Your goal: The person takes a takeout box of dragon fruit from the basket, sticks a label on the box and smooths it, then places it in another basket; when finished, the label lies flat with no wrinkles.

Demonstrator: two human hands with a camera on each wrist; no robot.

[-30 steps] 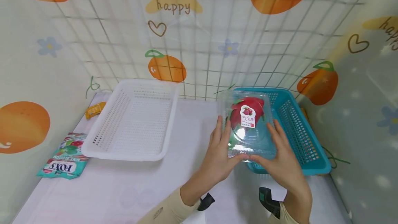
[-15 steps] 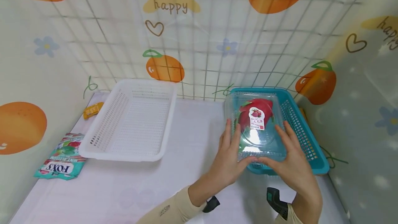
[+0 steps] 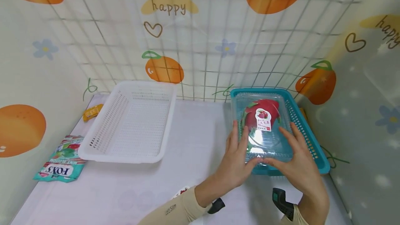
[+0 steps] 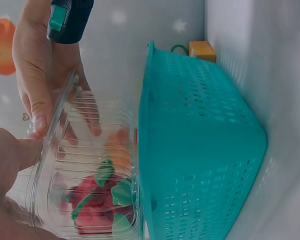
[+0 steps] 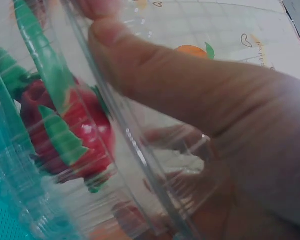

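Observation:
A clear plastic clamshell box (image 3: 272, 141) with a red dragon fruit (image 3: 267, 112) inside is held over the blue-green basket (image 3: 316, 148). A white label (image 3: 264, 124) is on its lid. My left hand (image 3: 235, 159) grips the box's left side and near edge, and my right hand (image 3: 301, 162) grips the right side; the thumbs meet at the near edge. From the left wrist, the box (image 4: 85, 165) appears just above the basket's rim (image 4: 146, 140); whether they touch I cannot tell. The right wrist view has the dragon fruit (image 5: 70, 135) behind clear plastic, beside the right thumb (image 5: 160, 80).
A white perforated basket (image 3: 137, 124) stands at left. Beside it lie a teal FOX'S candy bag (image 3: 62, 160) and a small yellow packet (image 3: 92, 112). A yellow-orange block (image 4: 202, 51) sits behind the blue-green basket. Printed curtains (image 3: 193, 44) surround the table.
Both hands have carried the box to the right, more squarely over the blue-green basket. The head view has shifted slightly. A printed patch now shows beside the left sleeve.

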